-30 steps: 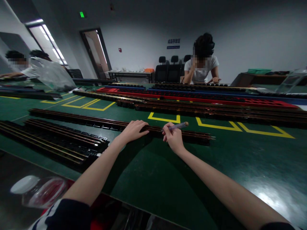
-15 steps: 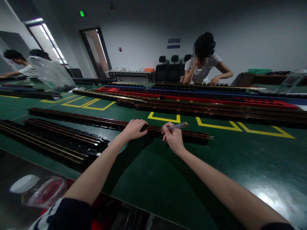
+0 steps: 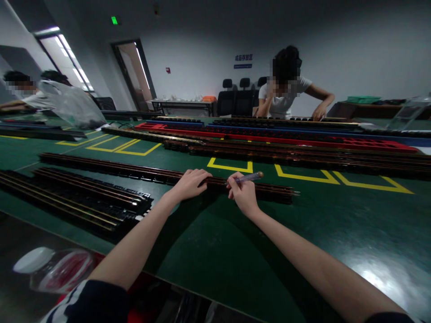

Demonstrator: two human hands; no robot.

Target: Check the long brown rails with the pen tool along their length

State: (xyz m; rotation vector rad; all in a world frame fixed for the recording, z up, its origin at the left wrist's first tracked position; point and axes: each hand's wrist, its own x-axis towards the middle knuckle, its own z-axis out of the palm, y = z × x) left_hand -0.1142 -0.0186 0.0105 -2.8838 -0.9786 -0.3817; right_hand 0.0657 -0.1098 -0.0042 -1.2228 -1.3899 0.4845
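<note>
A long black strip with copper-coloured rods (image 3: 144, 171) lies across the green table before me. Flat over its middle rests my left hand (image 3: 191, 183), fingers stretched out and thumb apart. A little to the right, my right hand (image 3: 243, 194) is closed around a slim pen-like tool (image 3: 249, 177) with a see-through handle and a brownish end cap. The tool slants down to the left, and its tip meets the strip close by my fingers; the exact contact is too small to make out. Bare rod ends stick out at the strip's right end.
More black strips with rods (image 3: 67, 202) lie at the left. Behind are stacked rod strips (image 3: 303, 154) and a red rail (image 3: 370, 144). A lidded plastic jar (image 3: 60, 269) stands below the table edge. Across the table a co-worker (image 3: 286, 96) sits; a plastic bag (image 3: 76, 105) is far left.
My two hands and the tool stay nearly where they were. The co-worker's hand across the table has shifted to the right.
</note>
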